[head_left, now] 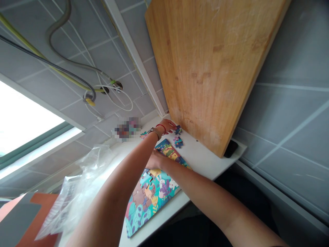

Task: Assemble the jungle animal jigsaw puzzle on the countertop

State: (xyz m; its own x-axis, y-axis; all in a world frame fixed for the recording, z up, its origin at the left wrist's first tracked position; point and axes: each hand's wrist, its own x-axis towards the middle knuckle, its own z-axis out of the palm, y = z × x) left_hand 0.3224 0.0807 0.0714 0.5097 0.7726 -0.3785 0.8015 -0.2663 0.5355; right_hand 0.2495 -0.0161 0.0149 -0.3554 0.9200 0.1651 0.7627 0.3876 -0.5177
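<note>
My left hand point(167, 126), with a watch and a red band at the wrist, reaches across to the far side of the white surface. Its fingers are apart, the tips at a dark jigsaw piece point(178, 129); whether they touch it I cannot tell. Another loose group of pieces point(178, 142) lies just nearer. My right hand point(154, 160) is over the colourful jigsaw puzzle point(164, 187), its fingers hidden behind my left forearm. Animals and plants decorate the puzzle, which is largely filled with joined pieces. More pieces point(144, 135) lie beyond my left wrist.
A large wooden board point(205, 68) leans against the tiled wall at the right, with a dark object point(231, 149) by its lower corner. Clear plastic bags point(77, 185) lie left of the puzzle. Hoses and cables point(64, 65) hang on the left wall beside a window point(23, 120).
</note>
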